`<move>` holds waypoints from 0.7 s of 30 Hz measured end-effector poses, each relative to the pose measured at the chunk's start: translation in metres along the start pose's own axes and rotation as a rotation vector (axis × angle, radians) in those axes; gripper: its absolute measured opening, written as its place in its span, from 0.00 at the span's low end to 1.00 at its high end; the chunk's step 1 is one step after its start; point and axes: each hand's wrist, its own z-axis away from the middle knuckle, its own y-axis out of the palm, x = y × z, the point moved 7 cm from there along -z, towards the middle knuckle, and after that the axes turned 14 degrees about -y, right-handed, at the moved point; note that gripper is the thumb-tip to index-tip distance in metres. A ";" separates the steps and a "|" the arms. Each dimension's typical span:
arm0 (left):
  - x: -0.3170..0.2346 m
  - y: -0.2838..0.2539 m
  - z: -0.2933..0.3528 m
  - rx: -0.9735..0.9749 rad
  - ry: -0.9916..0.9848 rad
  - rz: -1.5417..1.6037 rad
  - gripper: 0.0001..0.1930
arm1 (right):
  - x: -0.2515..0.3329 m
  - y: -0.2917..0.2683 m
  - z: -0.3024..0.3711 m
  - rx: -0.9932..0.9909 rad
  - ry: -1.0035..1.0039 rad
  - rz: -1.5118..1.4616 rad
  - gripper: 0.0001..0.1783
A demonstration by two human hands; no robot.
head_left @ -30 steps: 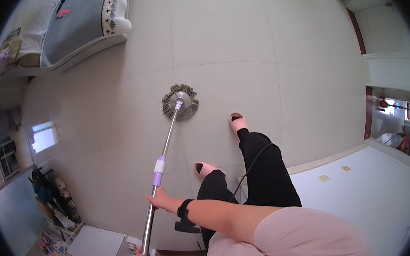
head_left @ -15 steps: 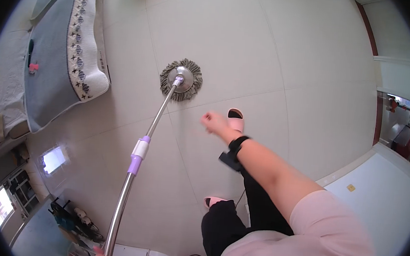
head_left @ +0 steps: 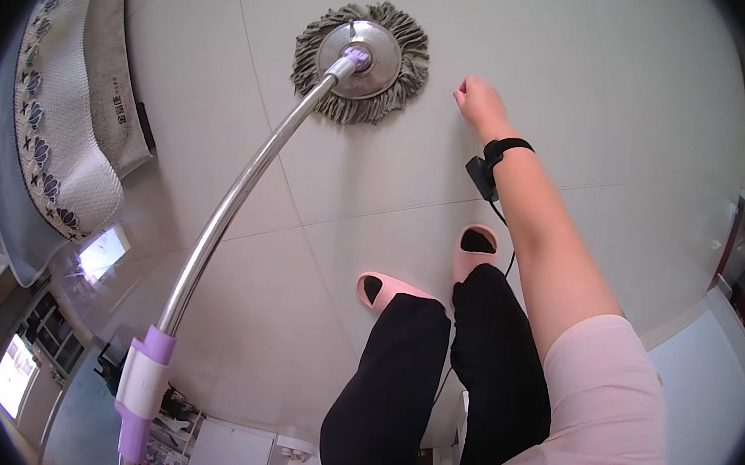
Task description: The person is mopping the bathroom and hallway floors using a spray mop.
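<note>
Right hand, fingers curled around nothing visible, hangs apart from the mop head on the floor; its metal pole looks light, stiff, slippery, best gripped at the purple-and-white collar.

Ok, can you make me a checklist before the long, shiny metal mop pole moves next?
1. Bare right hand on the straight silver metal pole: not ok, it's apart.
2. Left hand on the pole: cannot tell, out of view.
3. Round grey string mop head touching the pale tiled floor: cannot tell.
4. Pink open-toed slippers on both feet: ok.
5. Thin black cable away from the mop head: ok.
</note>
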 end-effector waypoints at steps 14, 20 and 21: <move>-0.009 0.054 -0.052 0.035 -0.025 -0.034 0.14 | -0.008 0.048 0.007 -0.009 0.162 0.008 0.08; -0.058 0.081 -0.092 0.221 -0.188 0.270 0.14 | 0.087 -0.044 0.132 -0.398 0.419 -0.427 0.16; -0.029 0.108 -0.059 0.228 -0.465 0.632 0.13 | 0.114 -0.054 0.145 -0.419 0.459 -0.513 0.21</move>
